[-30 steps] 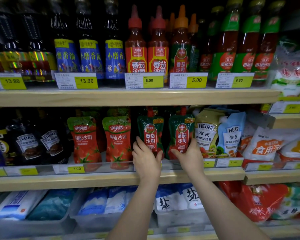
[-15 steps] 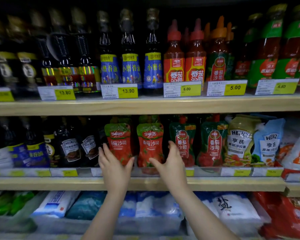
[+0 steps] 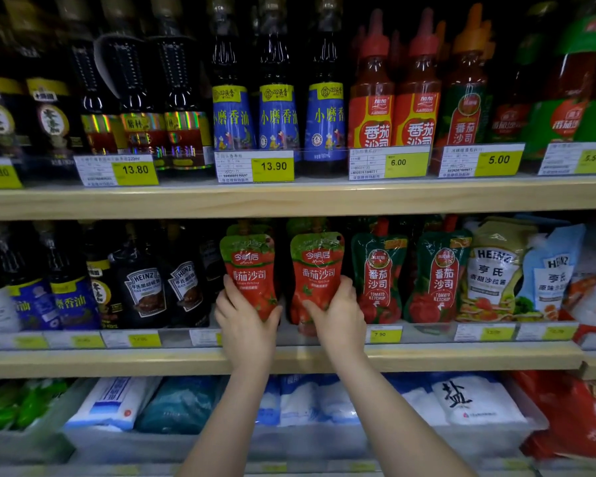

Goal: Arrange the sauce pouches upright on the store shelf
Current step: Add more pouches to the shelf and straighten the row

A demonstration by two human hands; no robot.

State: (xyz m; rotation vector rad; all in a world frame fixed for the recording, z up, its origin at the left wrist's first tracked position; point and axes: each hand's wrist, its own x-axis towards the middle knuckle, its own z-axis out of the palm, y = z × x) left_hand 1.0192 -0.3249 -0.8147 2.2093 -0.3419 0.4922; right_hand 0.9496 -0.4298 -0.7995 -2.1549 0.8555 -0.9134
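Observation:
Two red ketchup pouches with green tops stand upright on the middle wooden shelf [image 3: 117, 361]. My left hand [image 3: 246, 325] grips the bottom of the left red pouch [image 3: 250, 270]. My right hand [image 3: 338, 315] grips the bottom of the right red pouch [image 3: 317, 270]. More pouches of the same kind stand behind them. To the right stand two dark green ketchup pouches [image 3: 379, 273] with red spouts, then a leaning Heinz salad dressing pouch [image 3: 492, 270] and a pale blue Heinz pouch [image 3: 551, 273].
Dark Heinz sauce bottles [image 3: 145, 287] stand left of the red pouches. The upper shelf [image 3: 289, 197] carries sesame oil bottles [image 3: 277, 111] and ketchup squeeze bottles [image 3: 372, 105]. Salt bags [image 3: 468, 401] lie in clear bins below. A clear price-tag rail [image 3: 427, 333] fronts the middle shelf.
Both hands moved left from the dark green pouches to the two red pouches and closed on their lower parts. The view shifted left and came closer.

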